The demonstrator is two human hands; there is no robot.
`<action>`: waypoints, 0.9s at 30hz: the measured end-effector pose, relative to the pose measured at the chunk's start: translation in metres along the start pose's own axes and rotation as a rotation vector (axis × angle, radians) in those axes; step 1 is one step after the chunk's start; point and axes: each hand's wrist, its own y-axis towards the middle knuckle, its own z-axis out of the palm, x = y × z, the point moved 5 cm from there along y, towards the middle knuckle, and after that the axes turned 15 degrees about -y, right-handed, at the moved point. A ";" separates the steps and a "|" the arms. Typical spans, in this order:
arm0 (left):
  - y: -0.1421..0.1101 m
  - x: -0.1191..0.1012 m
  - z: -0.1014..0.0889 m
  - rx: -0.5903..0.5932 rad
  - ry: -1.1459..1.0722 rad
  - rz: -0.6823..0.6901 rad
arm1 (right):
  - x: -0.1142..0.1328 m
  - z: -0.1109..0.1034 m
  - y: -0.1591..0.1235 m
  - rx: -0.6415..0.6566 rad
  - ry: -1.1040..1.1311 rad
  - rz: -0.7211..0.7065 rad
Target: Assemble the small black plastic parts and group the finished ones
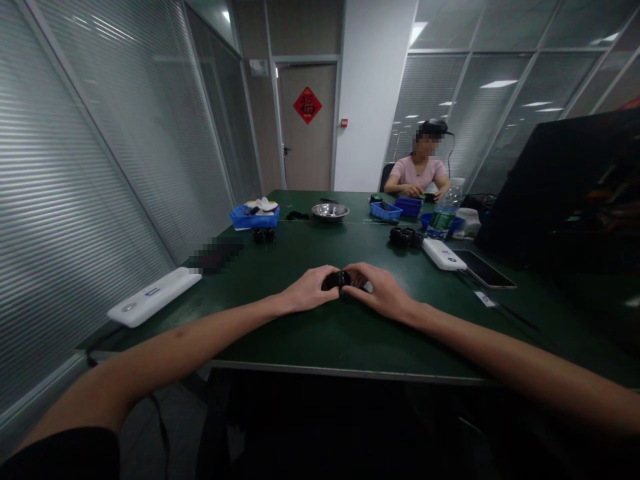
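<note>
Low over the middle of the green table [280, 333], my two hands meet around a small black round part [344, 279] with a shiny surface. My left hand [311, 289] grips its left side between thumb and fingers. From the other side, my right hand [381, 291] curls its fingers and thumb onto the right end. A small pale patch shows in the hollow of the right hand; what it is, I cannot tell. The fingers cover much of the part, so its exact kind is unclear.
Similar black round parts [406, 237] lie beyond my right hand, others [264, 235] at the left. Farther back are a metal bowl [330, 212] and blue trays [255, 219]. A bottle [445, 213], power bank [444, 255] and phone [484, 268] stand right. Another person [419, 175] sits opposite.
</note>
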 end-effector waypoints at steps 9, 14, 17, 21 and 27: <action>-0.001 0.003 0.006 0.124 0.003 0.016 | 0.002 -0.002 -0.002 -0.014 -0.017 -0.045; 0.001 0.002 0.007 0.164 0.149 0.000 | 0.004 -0.001 -0.003 -0.001 -0.024 -0.105; 0.000 -0.001 0.007 0.185 0.248 -0.047 | 0.006 0.001 -0.003 -0.003 -0.009 -0.142; -0.001 -0.006 0.007 0.206 0.266 -0.086 | 0.009 0.000 -0.003 -0.015 -0.005 -0.146; -0.002 -0.007 0.008 0.215 0.267 -0.086 | 0.005 0.000 -0.002 0.005 -0.019 -0.047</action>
